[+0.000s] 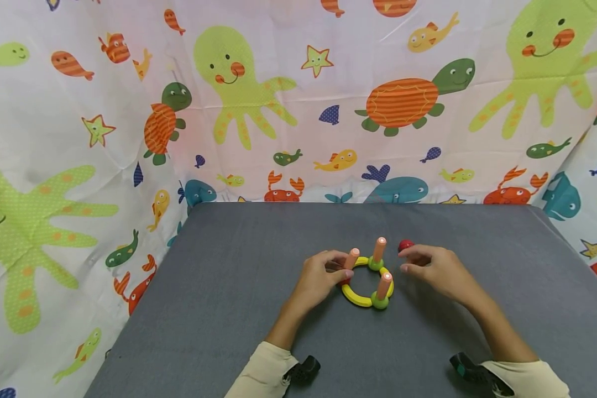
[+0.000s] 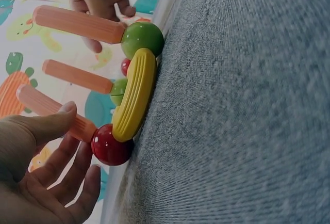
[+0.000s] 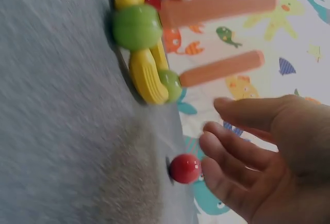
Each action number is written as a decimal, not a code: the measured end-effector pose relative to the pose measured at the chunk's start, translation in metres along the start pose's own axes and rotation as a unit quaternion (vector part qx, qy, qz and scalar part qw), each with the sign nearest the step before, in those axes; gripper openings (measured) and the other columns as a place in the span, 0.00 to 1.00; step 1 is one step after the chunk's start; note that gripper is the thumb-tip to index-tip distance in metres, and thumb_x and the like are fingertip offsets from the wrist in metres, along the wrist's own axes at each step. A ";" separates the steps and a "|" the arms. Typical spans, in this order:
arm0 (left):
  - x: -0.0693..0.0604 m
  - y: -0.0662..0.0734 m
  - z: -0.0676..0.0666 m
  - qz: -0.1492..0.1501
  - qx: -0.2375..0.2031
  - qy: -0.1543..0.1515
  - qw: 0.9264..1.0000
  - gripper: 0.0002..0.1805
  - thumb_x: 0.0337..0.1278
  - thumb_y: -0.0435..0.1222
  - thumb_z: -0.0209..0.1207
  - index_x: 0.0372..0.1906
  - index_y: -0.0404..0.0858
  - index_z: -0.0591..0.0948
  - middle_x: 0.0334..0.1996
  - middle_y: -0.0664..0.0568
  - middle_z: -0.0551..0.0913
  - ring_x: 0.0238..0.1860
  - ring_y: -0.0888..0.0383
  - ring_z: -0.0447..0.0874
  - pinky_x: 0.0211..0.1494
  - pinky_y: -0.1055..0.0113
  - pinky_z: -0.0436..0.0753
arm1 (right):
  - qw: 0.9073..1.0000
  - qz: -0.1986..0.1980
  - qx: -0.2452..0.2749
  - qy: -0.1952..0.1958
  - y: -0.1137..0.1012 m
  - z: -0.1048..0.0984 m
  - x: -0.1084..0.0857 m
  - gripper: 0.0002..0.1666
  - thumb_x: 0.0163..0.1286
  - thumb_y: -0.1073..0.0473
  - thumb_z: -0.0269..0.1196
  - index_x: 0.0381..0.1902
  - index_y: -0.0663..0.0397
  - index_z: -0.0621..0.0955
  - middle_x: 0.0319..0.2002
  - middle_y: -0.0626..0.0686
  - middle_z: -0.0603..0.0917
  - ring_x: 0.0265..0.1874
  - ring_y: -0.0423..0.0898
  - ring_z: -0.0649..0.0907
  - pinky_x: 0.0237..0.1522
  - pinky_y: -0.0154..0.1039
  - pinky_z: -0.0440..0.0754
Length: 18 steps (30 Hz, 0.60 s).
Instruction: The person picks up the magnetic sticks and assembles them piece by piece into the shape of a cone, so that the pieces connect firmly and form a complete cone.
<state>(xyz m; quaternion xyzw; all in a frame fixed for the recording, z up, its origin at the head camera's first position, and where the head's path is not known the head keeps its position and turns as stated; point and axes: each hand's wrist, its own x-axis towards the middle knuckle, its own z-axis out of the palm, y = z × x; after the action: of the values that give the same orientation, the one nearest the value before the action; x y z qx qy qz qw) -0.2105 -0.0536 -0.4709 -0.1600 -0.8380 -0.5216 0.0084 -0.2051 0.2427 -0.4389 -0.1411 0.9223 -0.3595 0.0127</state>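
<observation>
A ring of curved yellow pieces (image 1: 356,299) joined by balls lies on the table, with three orange sticks standing up from it. Two sticks rise from green balls (image 1: 380,302); the third orange stick (image 1: 351,258) rises from a red ball (image 2: 112,145) at the ring's left. My left hand (image 1: 322,275) pinches that third stick low down, thumb on one side and fingers on the other. A loose red ball (image 1: 406,245) lies beyond the ring to the right. Close to it, my right hand (image 1: 440,271) hovers with fingers loosely bent and nothing between them.
The grey cloth-covered table (image 1: 219,265) stretches around the ring. Behind it and at both sides hangs a white curtain (image 1: 298,127) printed with sea animals. Dark devices are strapped at both wrists, over the light sleeves (image 1: 261,373).
</observation>
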 end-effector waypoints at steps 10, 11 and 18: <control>-0.001 -0.001 0.000 -0.005 -0.011 -0.009 1.000 0.15 0.64 0.38 0.74 0.55 0.45 0.89 0.47 0.58 0.90 0.47 0.64 0.87 0.52 0.70 0.84 | 0.998 0.028 -0.030 0.048 0.019 -0.003 0.021 0.27 0.75 0.54 0.70 0.68 0.58 0.81 0.63 0.67 0.80 0.60 0.67 0.81 0.55 0.69 0.79; -0.001 -0.001 0.000 -0.006 -0.009 -0.008 1.000 0.15 0.64 0.38 0.74 0.55 0.45 0.89 0.47 0.58 0.90 0.47 0.64 0.87 0.52 0.70 0.84 | 0.998 0.029 -0.033 0.046 0.021 -0.002 0.023 0.28 0.75 0.54 0.70 0.68 0.59 0.80 0.64 0.68 0.79 0.60 0.68 0.81 0.56 0.70 0.79; -0.001 -0.001 0.001 0.004 0.009 -0.012 1.000 0.16 0.64 0.39 0.74 0.55 0.44 0.89 0.47 0.57 0.90 0.46 0.64 0.87 0.52 0.71 0.84 | 0.998 0.026 -0.047 0.031 0.032 0.004 0.030 0.32 0.74 0.55 0.70 0.71 0.63 0.77 0.66 0.73 0.76 0.61 0.72 0.80 0.57 0.73 0.77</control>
<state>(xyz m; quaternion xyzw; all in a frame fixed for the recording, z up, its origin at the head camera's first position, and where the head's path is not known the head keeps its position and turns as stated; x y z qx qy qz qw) -0.2100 -0.0539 -0.4724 -0.1699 -0.8420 -0.5120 0.0017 -0.2411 0.2550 -0.4609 -0.1065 0.9414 -0.3198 -0.0130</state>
